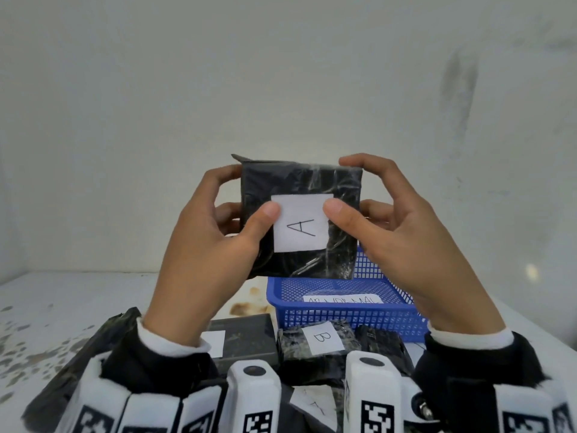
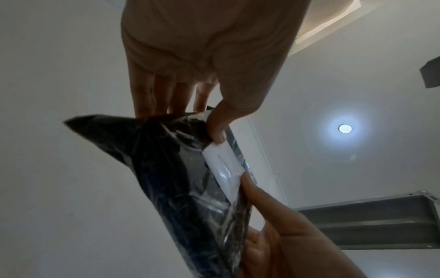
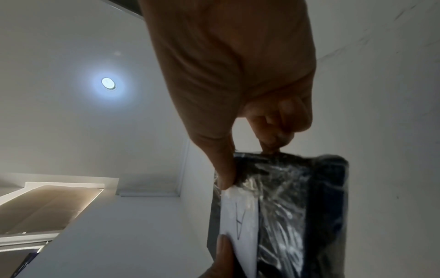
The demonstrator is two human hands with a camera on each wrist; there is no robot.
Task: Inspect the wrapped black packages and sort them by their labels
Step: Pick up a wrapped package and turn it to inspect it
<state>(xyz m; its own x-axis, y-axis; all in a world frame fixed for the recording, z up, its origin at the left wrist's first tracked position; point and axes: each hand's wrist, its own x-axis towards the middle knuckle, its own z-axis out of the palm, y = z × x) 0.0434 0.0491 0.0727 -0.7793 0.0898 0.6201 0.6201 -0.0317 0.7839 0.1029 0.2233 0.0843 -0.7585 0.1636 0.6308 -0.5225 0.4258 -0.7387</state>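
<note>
I hold one black plastic-wrapped package [image 1: 299, 179] upright in the air over the table. Its white label [image 1: 300, 226] faces me and reads "A". My left hand [image 1: 253, 220] grips its left edge, with the thumb on the label's left corner and the fingers behind. My right hand [image 1: 349, 214] grips the right edge the same way. In the left wrist view the left hand [image 2: 192, 120] pinches the package [image 2: 166, 169] beside the label [image 2: 223, 165]. In the right wrist view the right hand [image 3: 247, 161] pinches the package [image 3: 285, 206] at the label [image 3: 238, 216].
A blue mesh basket [image 1: 343, 314] with a paper tag stands on the white table [image 1: 62, 307], under and behind the held package. Near me lie several more black packages: one labelled "B" [image 1: 321, 337], and one with a white label [image 1: 246, 339] to its left.
</note>
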